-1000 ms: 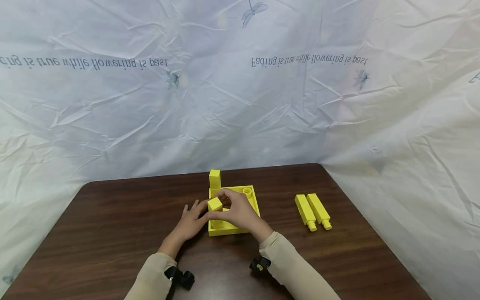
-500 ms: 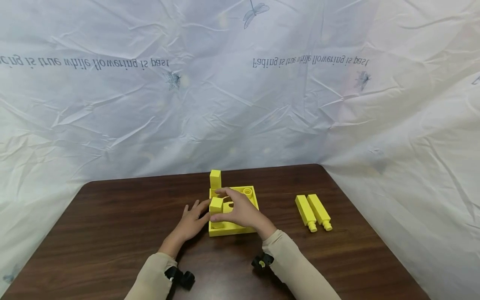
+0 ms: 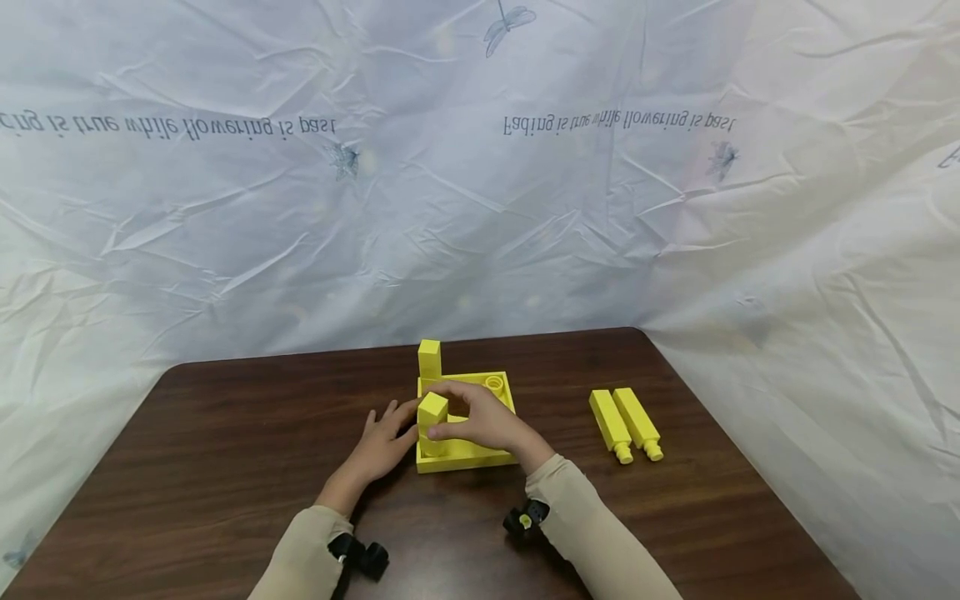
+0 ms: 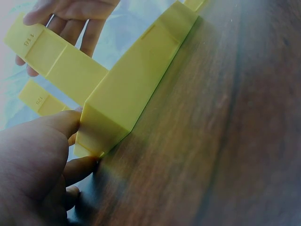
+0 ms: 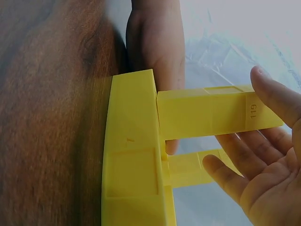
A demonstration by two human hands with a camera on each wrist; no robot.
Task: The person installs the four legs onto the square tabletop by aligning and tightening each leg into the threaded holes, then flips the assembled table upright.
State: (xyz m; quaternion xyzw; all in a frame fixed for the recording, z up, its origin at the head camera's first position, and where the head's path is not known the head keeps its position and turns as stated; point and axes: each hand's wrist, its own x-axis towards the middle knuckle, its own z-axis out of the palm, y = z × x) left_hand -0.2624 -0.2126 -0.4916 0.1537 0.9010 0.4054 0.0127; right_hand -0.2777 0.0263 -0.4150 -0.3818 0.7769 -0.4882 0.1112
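Observation:
A shallow yellow square base (image 3: 468,465) with raised walls lies on the table. My right hand (image 3: 483,421) pinches an upright square yellow post (image 3: 432,417) at the base's near left corner. In the right wrist view, the thumb lies on the edge of this post (image 5: 202,113), marked 119, with fingers behind it. Along the base's left wall, my left hand (image 3: 381,446) holds the rim, fingers spread; the left wrist view shows its fingertips at the corner of the base (image 4: 106,127). A second post (image 3: 430,360) stands upright at the far left corner.
Two loose yellow posts (image 3: 611,421) with stepped round ends lie side by side on the right of the dark wooden table (image 3: 247,433). A round socket (image 3: 493,384) shows in the base's far right corner. A pale printed cloth (image 3: 450,208) hangs behind.
The near left post has turned about its upright axis, its top face now showing at another angle. My right hand's thumb and fingers have shifted around it. The left hand stays in place.

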